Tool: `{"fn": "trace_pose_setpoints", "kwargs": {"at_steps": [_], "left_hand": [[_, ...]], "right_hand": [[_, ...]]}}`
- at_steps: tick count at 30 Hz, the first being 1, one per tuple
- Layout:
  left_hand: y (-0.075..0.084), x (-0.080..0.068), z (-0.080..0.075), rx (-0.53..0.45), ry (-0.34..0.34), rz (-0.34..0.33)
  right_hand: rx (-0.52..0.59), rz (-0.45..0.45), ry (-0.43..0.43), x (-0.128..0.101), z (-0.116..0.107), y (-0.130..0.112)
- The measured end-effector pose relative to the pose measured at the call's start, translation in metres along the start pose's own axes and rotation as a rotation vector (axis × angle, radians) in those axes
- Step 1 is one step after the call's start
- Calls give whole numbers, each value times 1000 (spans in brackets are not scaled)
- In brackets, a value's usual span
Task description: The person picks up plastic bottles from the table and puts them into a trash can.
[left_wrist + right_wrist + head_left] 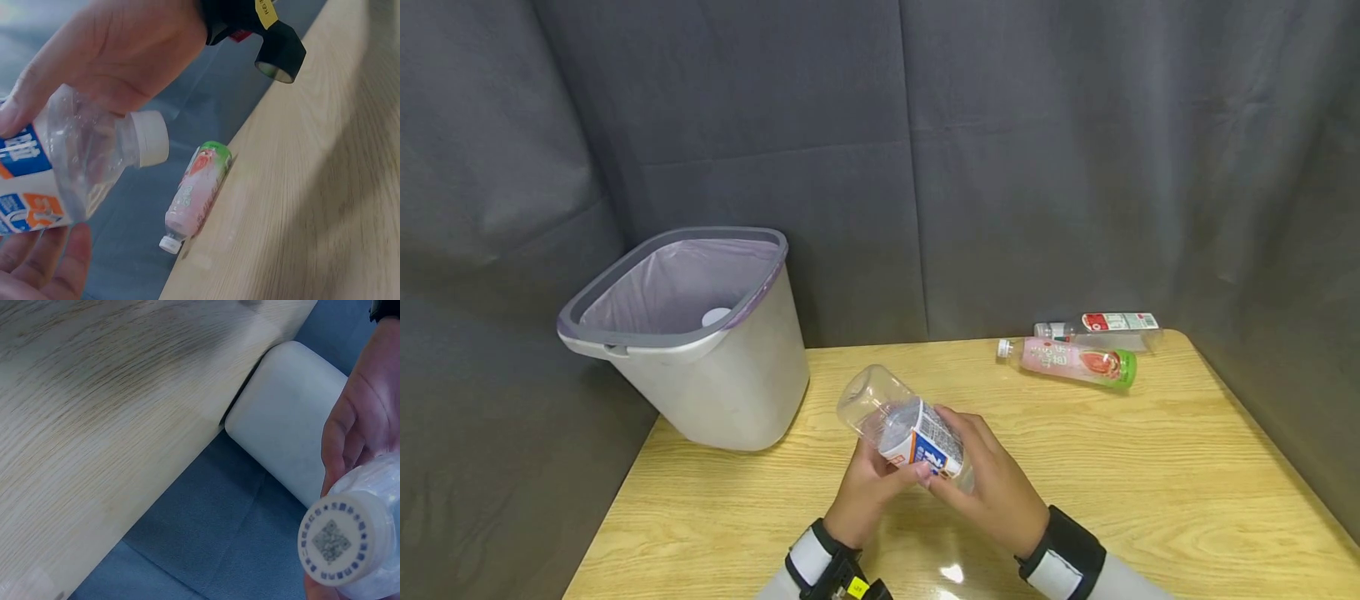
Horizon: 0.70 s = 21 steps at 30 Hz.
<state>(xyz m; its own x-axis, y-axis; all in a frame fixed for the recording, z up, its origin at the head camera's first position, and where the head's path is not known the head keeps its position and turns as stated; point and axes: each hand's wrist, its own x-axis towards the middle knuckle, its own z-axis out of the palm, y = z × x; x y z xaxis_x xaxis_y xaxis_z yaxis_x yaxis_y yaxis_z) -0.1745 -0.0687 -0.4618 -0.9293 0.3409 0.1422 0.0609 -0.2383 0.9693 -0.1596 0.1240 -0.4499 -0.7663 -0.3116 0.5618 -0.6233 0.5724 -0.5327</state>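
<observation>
Both hands grasp a clear plastic bottle (904, 426) above the wooden table (1150, 492). The left hand (868, 492) cups it from below, the right hand (992, 483) wraps over its labelled middle; its base tilts up toward the bin (700, 350), white cap (152, 139) toward the wrists. Beyond the right hand lie a pink bottle (1071, 362) and another bottle (1101, 327), side by side.

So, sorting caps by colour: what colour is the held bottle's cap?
White, clearest in the left wrist view: cap on the bottle.
</observation>
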Motion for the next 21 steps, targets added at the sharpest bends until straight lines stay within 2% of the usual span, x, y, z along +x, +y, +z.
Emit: {"fn": "trace_pose_setpoints", "kwargs": {"at_steps": [7, 12, 16, 21], "left_hand": [[3, 0, 2, -4, 1, 7], [6, 2, -2, 29, -15, 52], [12, 4, -8, 91, 21, 85], [29, 6, -19, 147, 86, 119]], "right_hand": [[-3, -7, -8, 0, 1, 0], [-18, -2, -9, 1, 0, 1], [9, 42, -17, 3, -4, 0], [40, 100, -50, 7, -12, 6]]}}
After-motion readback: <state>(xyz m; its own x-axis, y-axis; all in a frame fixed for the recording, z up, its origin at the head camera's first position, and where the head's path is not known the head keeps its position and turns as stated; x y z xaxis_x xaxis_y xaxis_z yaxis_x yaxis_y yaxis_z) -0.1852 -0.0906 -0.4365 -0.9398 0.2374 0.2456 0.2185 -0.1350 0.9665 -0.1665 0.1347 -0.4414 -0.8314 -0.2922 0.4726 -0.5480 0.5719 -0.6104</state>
